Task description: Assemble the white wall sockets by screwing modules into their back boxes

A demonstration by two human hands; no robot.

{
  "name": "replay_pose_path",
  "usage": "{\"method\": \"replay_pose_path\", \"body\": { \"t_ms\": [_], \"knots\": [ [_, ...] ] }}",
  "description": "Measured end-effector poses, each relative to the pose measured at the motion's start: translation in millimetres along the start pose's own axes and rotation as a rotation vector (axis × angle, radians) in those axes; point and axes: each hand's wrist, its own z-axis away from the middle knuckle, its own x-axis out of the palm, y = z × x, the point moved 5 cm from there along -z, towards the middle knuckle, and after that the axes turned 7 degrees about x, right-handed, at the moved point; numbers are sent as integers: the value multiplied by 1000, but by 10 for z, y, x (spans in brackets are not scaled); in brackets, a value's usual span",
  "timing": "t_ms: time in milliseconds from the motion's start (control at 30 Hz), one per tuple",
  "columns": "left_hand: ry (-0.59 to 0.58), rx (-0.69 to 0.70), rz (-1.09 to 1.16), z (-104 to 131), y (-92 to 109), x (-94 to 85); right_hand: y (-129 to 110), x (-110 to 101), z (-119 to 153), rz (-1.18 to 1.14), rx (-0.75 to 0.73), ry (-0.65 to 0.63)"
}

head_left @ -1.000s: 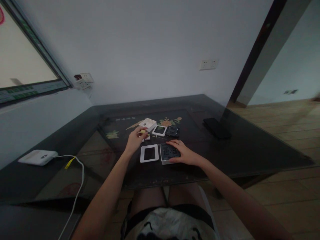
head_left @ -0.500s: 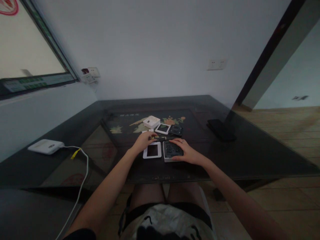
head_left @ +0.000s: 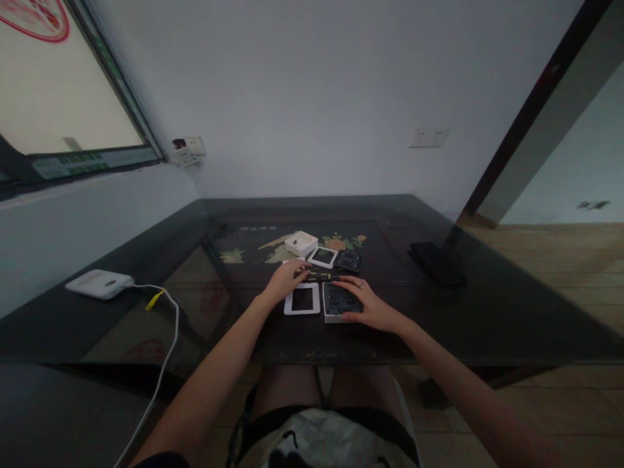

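Observation:
My left hand (head_left: pixel 286 279) is closed at the fingertips around the near end of a dark screwdriver (head_left: pixel 320 277) with yellowish markings. Its shaft points right, toward my other hand. Below it lies a flat white square frame (head_left: pixel 315 301) with a dark middle. My right hand (head_left: pixel 370 307) grips the right side of a square casing (head_left: pixel 340 300), which has a black ribbed top and white sides. Thumb and fingers span its near and far edges while it rests on the table. The casing's right part is hidden under the hand.
Behind the hands sit an open white box (head_left: pixel 301 243), a second white frame (head_left: pixel 324 257) and a black square part (head_left: pixel 350 261). A dark phone-like object (head_left: pixel 437 264) lies right. A white device (head_left: pixel 100 284) with a white cable (head_left: pixel 171 338) lies left on the dark table (head_left: pixel 234 325).
The view has tilted slightly, so everything appears a little lower and further right. My left hand has shifted slightly at the screwdriver. My right hand keeps its place on the casing.

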Motion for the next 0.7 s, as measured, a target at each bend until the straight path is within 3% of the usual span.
{"method": "replay_pose_path", "body": {
  "t_ms": [167,300,400,500,600,700],
  "knots": [
    [192,-159,-37,33,-267,-155,-164,-282,-137,36,-38,131],
    [276,-260,-43,71,-410,-208,-396,-418,-598,108,-95,124],
    [277,-353,-53,94,-471,-200,-456,-271,-1102,250,-42,36],
    [250,-446,-78,115,-518,-186,-381,-3,-1532,472,101,-84],
    [241,-463,-93,124,-540,-185,-329,191,-1770,551,154,-96],
    [252,-448,-95,123,-549,-189,-295,304,-1840,626,180,-103]
  ]
}}
